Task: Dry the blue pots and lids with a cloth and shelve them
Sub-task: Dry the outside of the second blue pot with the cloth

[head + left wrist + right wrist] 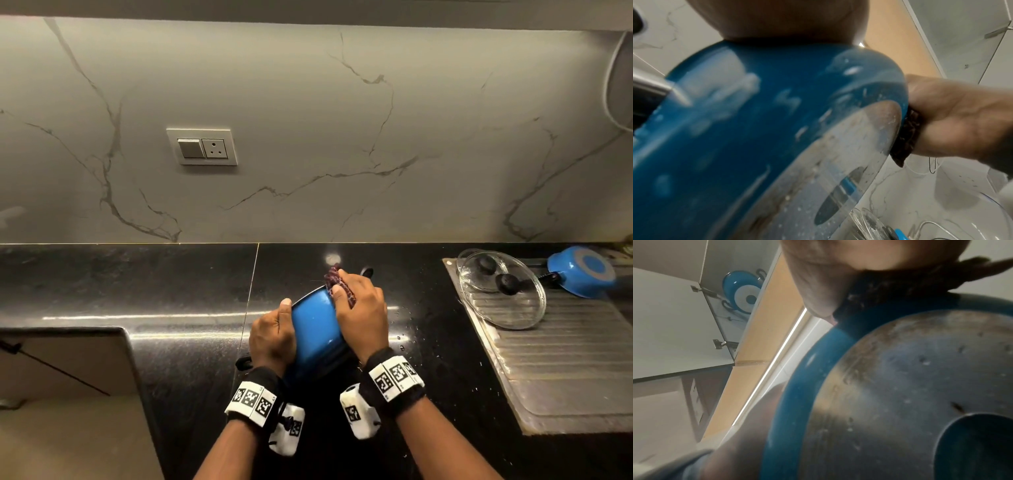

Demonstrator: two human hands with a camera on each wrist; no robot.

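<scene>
A blue pot (317, 329) is tilted on its side over the black counter (137, 291), its steel base (910, 394) turned toward me. My left hand (274, 337) grips its left wall, thumb on the rim. My right hand (361, 311) holds a dark patterned cloth (337, 279) against the pot's right side near the rim. In the left wrist view the wet blue wall (756, 129) fills the frame, with the cloth (906, 138) pressed at its edge. Another blue pan (582, 272) lies upside down on the drainboard, beside glass lids (501, 289). A blue pot (744, 292) sits on an overhead shelf.
A steel drainboard (565, 359) occupies the right of the counter. Water droplets (407, 329) speckle the counter near my right hand. A wall socket (202, 147) is set in the marble backsplash. An open cupboard door (674, 329) hangs overhead.
</scene>
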